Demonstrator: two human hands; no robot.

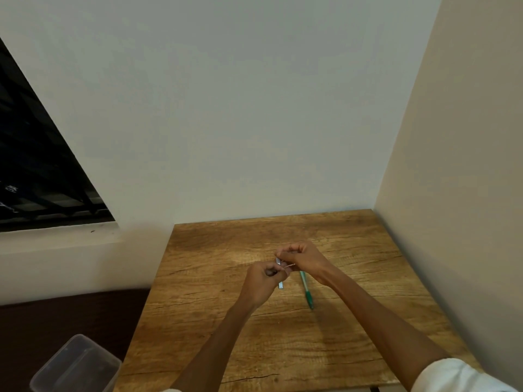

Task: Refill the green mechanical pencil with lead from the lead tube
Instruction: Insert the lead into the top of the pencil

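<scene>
The green mechanical pencil (306, 290) lies on the wooden table (353, 321), its upper end hidden under my right wrist. My left hand (263, 278) is closed around a small clear lead tube (280, 274), whose two ends stick out above and below the fingers. My right hand (302, 258) is just above and to the right, fingers pinched at the tube's top end. A thin pale sliver shows between the two hands; I cannot tell what it is.
The table stands in a corner, with a wall behind and another on the right. A clear plastic container (76, 366) sits low at the left, off the table. A dark window (36, 171) is at the far left.
</scene>
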